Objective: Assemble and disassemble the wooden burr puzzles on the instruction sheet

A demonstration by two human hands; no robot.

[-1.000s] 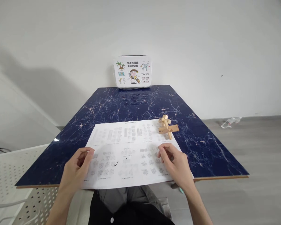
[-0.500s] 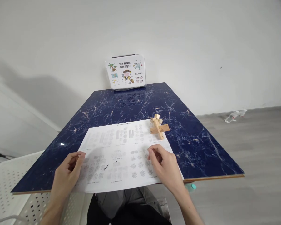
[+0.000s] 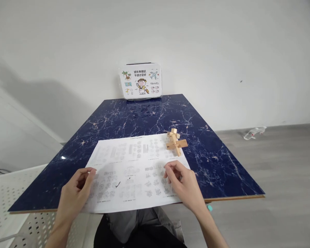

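A white printed sheet (image 3: 134, 165) covered in small grey diagrams lies on the dark blue marble-patterned table (image 3: 134, 117), its near edge hanging over the table's front. My left hand (image 3: 76, 191) rests on the sheet's left edge, fingers curled loosely with nothing in them. On the sheet's right part sits my right hand (image 3: 182, 184), fingers bent and pressed on the paper, holding nothing. A small wooden interlocking puzzle (image 3: 176, 142) stands at the sheet's far right corner, a short way beyond my right hand.
A white box with cartoon travel pictures (image 3: 140, 81) leans against the wall at the table's far edge. A white perforated chair (image 3: 5, 196) stands at the left. A plastic bottle (image 3: 253, 132) lies on the grey floor at the right.
The view has swung a little; my hands stay at the sheet's two sides, and the sheet and puzzle keep their places.
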